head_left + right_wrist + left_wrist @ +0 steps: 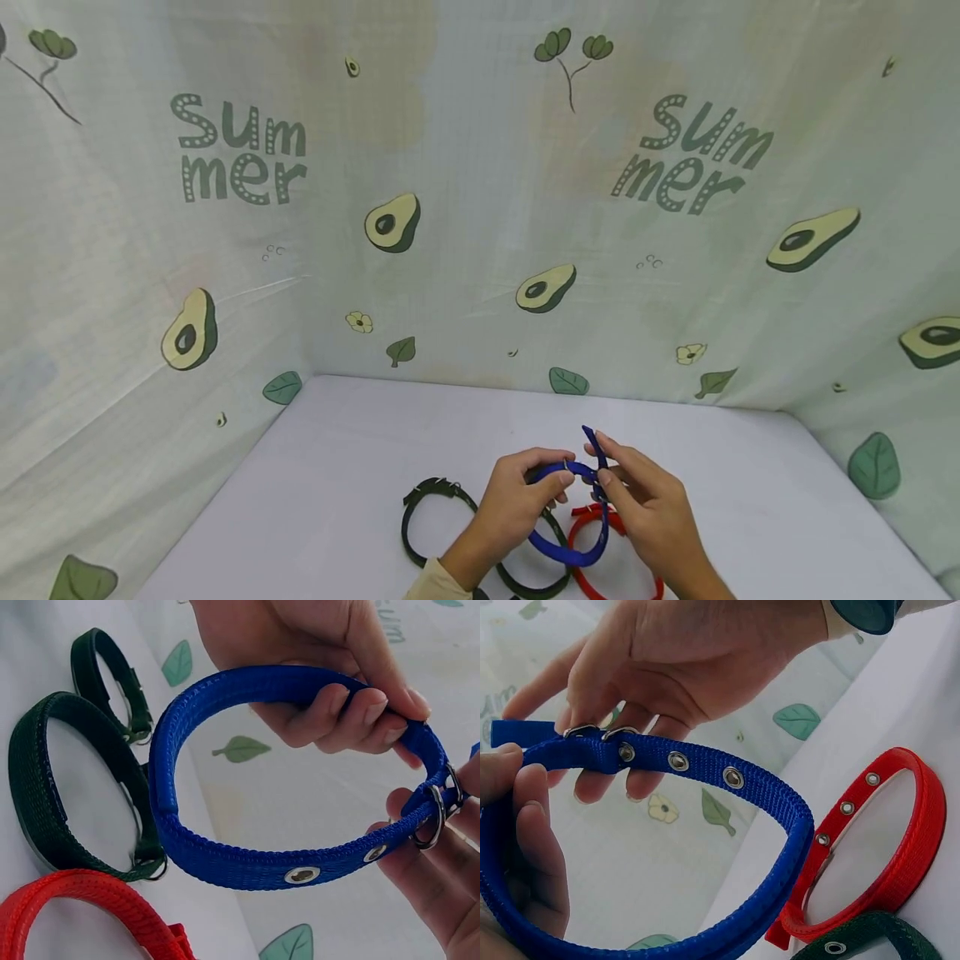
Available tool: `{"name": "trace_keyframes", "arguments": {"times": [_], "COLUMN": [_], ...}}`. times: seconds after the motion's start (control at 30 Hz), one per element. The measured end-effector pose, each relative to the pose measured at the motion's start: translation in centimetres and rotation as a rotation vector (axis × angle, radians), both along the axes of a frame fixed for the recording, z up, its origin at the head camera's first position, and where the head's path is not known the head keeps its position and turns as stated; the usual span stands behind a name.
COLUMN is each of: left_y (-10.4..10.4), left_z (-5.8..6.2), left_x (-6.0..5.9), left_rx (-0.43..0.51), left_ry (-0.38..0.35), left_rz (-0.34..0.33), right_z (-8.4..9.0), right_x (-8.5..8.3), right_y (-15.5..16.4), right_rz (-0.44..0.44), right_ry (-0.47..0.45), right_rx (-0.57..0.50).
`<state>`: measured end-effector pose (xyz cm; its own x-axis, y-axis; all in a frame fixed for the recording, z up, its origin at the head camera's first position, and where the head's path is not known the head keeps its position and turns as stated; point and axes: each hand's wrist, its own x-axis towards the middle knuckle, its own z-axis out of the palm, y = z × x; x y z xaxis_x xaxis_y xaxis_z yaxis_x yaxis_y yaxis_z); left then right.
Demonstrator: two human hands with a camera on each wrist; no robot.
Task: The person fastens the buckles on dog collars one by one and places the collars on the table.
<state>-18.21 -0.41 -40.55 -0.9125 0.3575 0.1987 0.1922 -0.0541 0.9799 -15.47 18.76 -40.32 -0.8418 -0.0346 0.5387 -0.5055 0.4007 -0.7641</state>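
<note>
A blue nylon collar (572,557) with metal eyelets and a buckle hangs looped above the white table (337,467). My left hand (558,487) grips the band beside the buckle, fingers curled round it. My right hand (603,477) pinches the strap end at the metal ring, and the strap's tip sticks up past the fingers. In the left wrist view the blue collar (742,787) runs from my left fingers (525,825) to the right hand (690,667). The right wrist view has the blue collar (225,862), its ring (431,821) and the left hand (322,660).
A red collar (592,533) lies on the table under my hands. Two dark green collars (427,517) (528,583) lie to its left, toward the front edge. Avocado-print cloth (480,208) walls the table at the back and on both sides.
</note>
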Motion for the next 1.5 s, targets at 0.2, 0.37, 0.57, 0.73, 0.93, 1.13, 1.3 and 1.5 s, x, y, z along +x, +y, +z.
{"name": "trace_keyframes", "arguments": {"times": [0.2,0.37,0.57,0.73,0.93,1.13,1.3,1.5], "left_y": [-0.4,-0.7,-0.8,-0.8,-0.5,0.1,0.2,0.2], "left_z": [0.2,0.0,-0.2,-0.3,-0.3,-0.3,0.0,0.1], "left_x": [0.0,0.1,0.1,0.1,0.0,0.2,0.3,0.2], "left_rx": [0.022,0.016,0.021,-0.005,-0.004,0.0,-0.018,-0.038], "left_ry": [-0.006,-0.005,-0.02,0.001,0.063,0.109,0.149,0.162], "left_rz": [0.002,0.009,0.028,0.042,0.031,0.02,0.021,0.025], "right_z": [0.1,0.0,-0.1,0.0,0.3,0.3,0.2,0.1], "right_x": [-0.1,0.0,0.0,-0.2,-0.1,0.2,0.2,0.0], "right_y": [-0.4,-0.8,-1.0,-1.1,-0.8,-0.3,-0.3,-0.4], "right_rz": [0.015,-0.007,-0.035,-0.032,-0.025,-0.065,-0.084,-0.102], "right_ry": [0.016,-0.033,-0.051,-0.02,-0.001,0.0,0.014,0.042], "right_rx": [-0.031,-0.048,-0.014,0.001,0.006,0.019,0.025,0.035]}}
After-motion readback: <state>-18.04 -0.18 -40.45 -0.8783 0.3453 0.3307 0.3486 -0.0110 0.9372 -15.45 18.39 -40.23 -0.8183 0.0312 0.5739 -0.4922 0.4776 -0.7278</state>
